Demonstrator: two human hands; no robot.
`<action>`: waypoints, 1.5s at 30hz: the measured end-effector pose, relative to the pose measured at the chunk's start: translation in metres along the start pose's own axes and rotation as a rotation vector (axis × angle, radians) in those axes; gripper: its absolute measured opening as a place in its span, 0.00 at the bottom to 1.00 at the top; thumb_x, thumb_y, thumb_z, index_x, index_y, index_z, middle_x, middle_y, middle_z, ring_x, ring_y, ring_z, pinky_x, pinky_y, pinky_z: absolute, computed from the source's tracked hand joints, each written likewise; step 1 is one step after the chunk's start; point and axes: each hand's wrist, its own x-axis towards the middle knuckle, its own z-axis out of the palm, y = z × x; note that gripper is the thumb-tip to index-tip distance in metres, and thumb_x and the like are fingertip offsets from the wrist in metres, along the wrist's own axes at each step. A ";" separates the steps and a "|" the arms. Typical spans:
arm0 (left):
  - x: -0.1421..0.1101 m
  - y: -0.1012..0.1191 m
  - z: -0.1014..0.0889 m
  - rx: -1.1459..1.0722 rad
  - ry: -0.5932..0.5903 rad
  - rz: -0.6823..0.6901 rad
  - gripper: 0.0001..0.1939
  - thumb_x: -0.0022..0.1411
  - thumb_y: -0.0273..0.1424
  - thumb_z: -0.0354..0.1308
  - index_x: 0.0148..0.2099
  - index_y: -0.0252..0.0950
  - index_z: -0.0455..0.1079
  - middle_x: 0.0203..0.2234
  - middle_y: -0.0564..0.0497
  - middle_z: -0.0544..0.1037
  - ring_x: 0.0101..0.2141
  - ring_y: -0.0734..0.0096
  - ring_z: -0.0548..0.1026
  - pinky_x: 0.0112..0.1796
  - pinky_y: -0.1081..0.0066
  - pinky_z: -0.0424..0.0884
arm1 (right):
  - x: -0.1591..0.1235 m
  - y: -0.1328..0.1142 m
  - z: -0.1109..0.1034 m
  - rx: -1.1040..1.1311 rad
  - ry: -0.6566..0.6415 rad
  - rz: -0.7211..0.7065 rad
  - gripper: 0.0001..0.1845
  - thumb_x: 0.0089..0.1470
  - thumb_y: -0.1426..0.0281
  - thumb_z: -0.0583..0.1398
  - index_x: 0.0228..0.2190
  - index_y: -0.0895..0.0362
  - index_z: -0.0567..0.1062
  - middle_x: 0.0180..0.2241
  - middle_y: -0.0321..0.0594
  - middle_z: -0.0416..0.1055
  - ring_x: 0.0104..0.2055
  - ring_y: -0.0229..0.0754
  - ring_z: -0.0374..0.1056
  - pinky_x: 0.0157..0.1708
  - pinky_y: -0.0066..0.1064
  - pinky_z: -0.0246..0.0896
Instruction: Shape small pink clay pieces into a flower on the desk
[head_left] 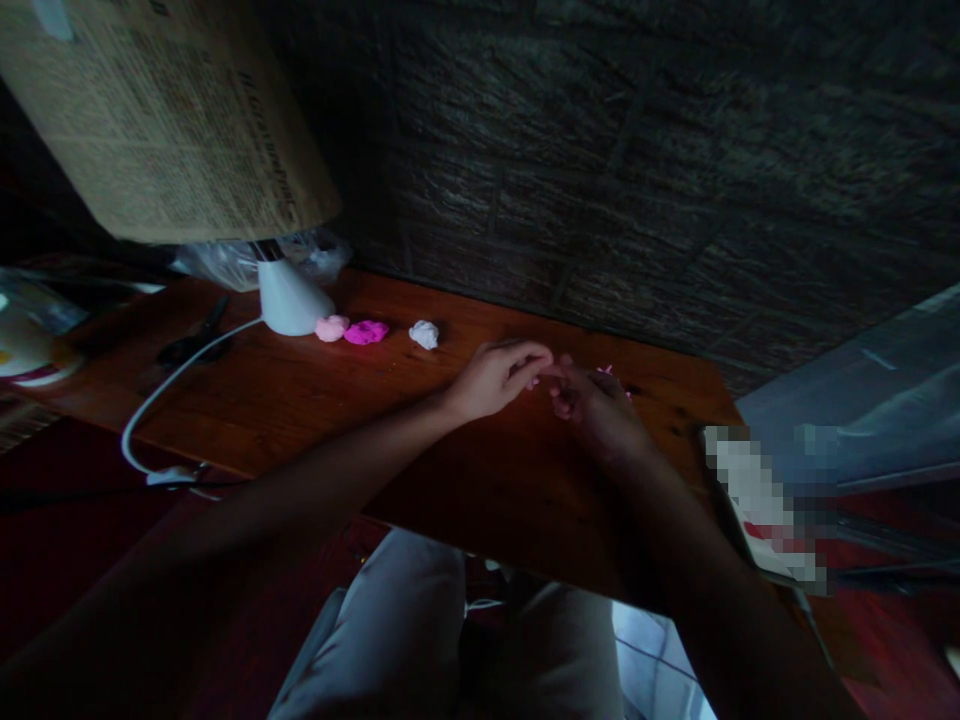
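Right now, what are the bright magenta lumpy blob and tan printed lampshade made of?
The bright magenta lumpy blob looks like soft, matte clay, perhaps: its surface is uneven and dull.
The tan printed lampshade seems matte cloth or paper: its sides carry print without shine, but which is unclear.

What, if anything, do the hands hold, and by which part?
The left hand seems to pinch a small pink piece at its fingertips; which part can't be told.
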 end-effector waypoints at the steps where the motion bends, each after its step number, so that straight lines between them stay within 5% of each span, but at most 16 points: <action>1: 0.000 0.001 -0.001 -0.004 0.007 -0.001 0.09 0.70 0.31 0.53 0.42 0.33 0.73 0.28 0.51 0.79 0.27 0.77 0.75 0.30 0.77 0.71 | 0.000 -0.001 0.000 0.011 0.004 0.008 0.23 0.51 0.46 0.63 0.27 0.54 0.80 0.24 0.35 0.67 0.22 0.33 0.56 0.22 0.30 0.48; 16: 0.000 0.002 -0.001 -0.038 0.044 0.000 0.09 0.69 0.32 0.55 0.40 0.33 0.74 0.27 0.52 0.79 0.26 0.78 0.75 0.28 0.79 0.69 | 0.000 0.000 -0.001 -0.022 0.012 0.015 0.22 0.53 0.48 0.62 0.29 0.55 0.82 0.24 0.35 0.67 0.22 0.33 0.56 0.22 0.30 0.48; 25: 0.001 0.008 -0.003 -0.109 -0.049 -0.110 0.11 0.71 0.33 0.52 0.40 0.32 0.73 0.23 0.54 0.77 0.20 0.81 0.73 0.23 0.81 0.67 | 0.001 0.001 0.000 0.068 0.019 0.029 0.19 0.48 0.51 0.67 0.26 0.55 0.79 0.22 0.33 0.67 0.21 0.32 0.55 0.21 0.29 0.47; 33: -0.001 0.004 -0.002 -0.121 -0.031 -0.122 0.10 0.70 0.31 0.54 0.46 0.32 0.74 0.32 0.49 0.82 0.18 0.84 0.72 0.19 0.82 0.65 | -0.002 -0.006 0.001 0.151 -0.008 0.080 0.19 0.42 0.53 0.70 0.26 0.55 0.77 0.23 0.32 0.66 0.22 0.31 0.54 0.22 0.28 0.47; 40: -0.003 -0.002 0.000 -0.064 -0.040 -0.067 0.11 0.68 0.30 0.57 0.48 0.32 0.76 0.20 0.54 0.79 0.18 0.79 0.74 0.23 0.79 0.70 | -0.002 -0.008 0.002 0.161 -0.019 0.088 0.19 0.41 0.55 0.72 0.25 0.56 0.75 0.23 0.31 0.65 0.22 0.30 0.54 0.21 0.27 0.47; 45: -0.003 -0.001 0.001 -0.080 -0.033 -0.064 0.11 0.67 0.30 0.58 0.49 0.31 0.76 0.28 0.49 0.83 0.20 0.79 0.76 0.24 0.79 0.71 | -0.003 -0.010 0.002 0.146 -0.005 0.062 0.18 0.40 0.55 0.72 0.25 0.55 0.76 0.23 0.31 0.65 0.22 0.30 0.53 0.21 0.27 0.47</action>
